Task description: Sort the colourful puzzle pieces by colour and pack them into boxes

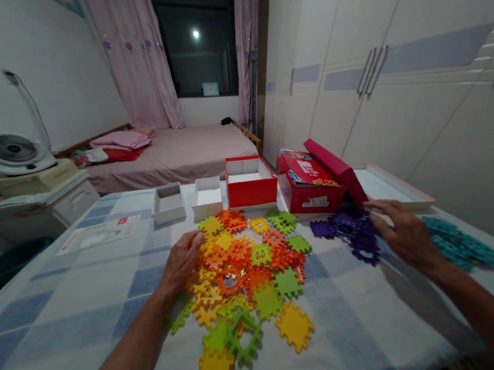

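A loose pile of yellow, orange and green interlocking toy gear pieces spreads over the middle of the table. My left hand rests against the pile's left side, fingers stretched toward the yellow pieces; its fingertips are partly hidden. To the right lies a smaller heap of dark purple gear pieces. My right hand is at the right edge of that heap, fingers extended and apart, with the fingertips close to the lower corner of a red box lid. Whether they touch the lid, I cannot tell.
Teal pieces lie beyond my right hand. Along the back stand a grey-white box, a white box, an open red box and a printed red box under the leaning lid. A white tray sits behind. A paper sheet lies left.
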Demonstrator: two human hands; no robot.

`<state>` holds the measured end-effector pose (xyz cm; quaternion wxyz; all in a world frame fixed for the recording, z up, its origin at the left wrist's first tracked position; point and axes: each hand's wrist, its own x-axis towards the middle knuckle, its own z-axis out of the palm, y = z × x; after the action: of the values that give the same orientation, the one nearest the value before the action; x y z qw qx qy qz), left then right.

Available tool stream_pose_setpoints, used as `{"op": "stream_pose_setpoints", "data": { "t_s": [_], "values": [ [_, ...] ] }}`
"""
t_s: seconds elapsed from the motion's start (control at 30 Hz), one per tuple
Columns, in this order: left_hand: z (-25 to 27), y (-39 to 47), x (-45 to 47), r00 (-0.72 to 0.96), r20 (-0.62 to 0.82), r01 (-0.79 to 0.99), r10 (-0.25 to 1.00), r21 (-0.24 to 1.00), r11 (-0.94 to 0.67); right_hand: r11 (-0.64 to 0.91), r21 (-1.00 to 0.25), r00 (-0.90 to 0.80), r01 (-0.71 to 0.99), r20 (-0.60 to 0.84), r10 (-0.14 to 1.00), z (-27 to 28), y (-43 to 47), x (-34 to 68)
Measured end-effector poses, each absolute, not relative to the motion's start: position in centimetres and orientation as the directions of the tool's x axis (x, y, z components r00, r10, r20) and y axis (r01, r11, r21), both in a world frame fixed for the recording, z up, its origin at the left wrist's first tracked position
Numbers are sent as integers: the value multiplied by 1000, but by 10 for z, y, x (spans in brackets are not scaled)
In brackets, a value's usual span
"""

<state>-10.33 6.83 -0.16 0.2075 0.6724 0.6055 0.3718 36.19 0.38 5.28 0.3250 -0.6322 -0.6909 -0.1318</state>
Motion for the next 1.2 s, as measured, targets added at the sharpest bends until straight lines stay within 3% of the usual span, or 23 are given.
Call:
{"op": "stream_pose_setpoints", "data": {
  "t_s": [0.23, 0.33, 0.5, 1.2],
  "values": [
    [3, 71, -108, -131, 169, 602, 977, 796, -57, 382, -443, -227, 811, 363, 904, 36, 35, 270],
    [1, 72, -108, -137, 171, 585, 976, 809, -59, 328, -412, -227, 850, 275, 934, 25, 60, 247],
    [-2, 73, -109, -124, 183, 595, 975, 800, -74, 178, -243, -147, 953, 140, 979, 16, 89, 218],
    [-1, 69, -105, -71, 214, 637, 974, 761, -121, 111, -3, -106, 994, 270, 957, 8, 101, 224]
  ]
}}
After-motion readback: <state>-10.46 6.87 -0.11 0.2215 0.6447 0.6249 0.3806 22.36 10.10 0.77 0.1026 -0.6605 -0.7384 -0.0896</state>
